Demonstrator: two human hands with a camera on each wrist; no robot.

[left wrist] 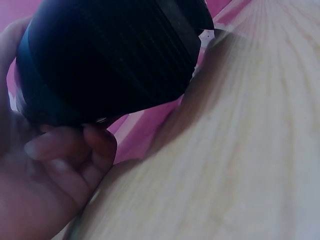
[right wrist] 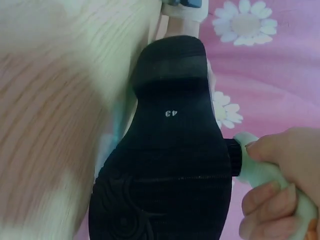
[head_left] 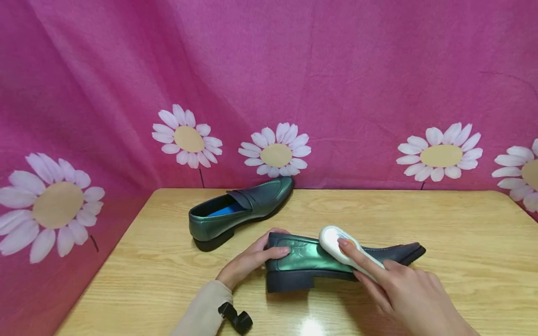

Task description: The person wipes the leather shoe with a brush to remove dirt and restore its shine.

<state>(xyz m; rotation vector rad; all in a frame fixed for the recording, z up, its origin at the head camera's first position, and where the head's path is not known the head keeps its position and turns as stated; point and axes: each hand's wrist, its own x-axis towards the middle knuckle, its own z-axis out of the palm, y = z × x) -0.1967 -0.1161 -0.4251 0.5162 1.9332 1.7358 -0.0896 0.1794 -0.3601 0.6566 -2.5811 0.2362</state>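
My left hand (head_left: 248, 263) grips a dark green loafer (head_left: 302, 254) at its heel, thumb on the near side. The loafer is held up off the table, toe to the right; its dark underside (left wrist: 110, 60) fills much of the left wrist view. In my right hand (head_left: 414, 291) is a white-handled brush (head_left: 329, 239), its head against the loafer's side and my index finger along its back. Short black bristles (right wrist: 234, 157) meet the loafer's edge in the right wrist view, where the black sole (right wrist: 170, 145) is marked 43.
A matching loafer (head_left: 269, 200) with a blue insole stands upright at the back left of the wooden table (head_left: 138, 261). Behind the table hangs a pink cloth (head_left: 269, 70) printed with white daisies. A black strap (head_left: 235, 319) circles the left sleeve.
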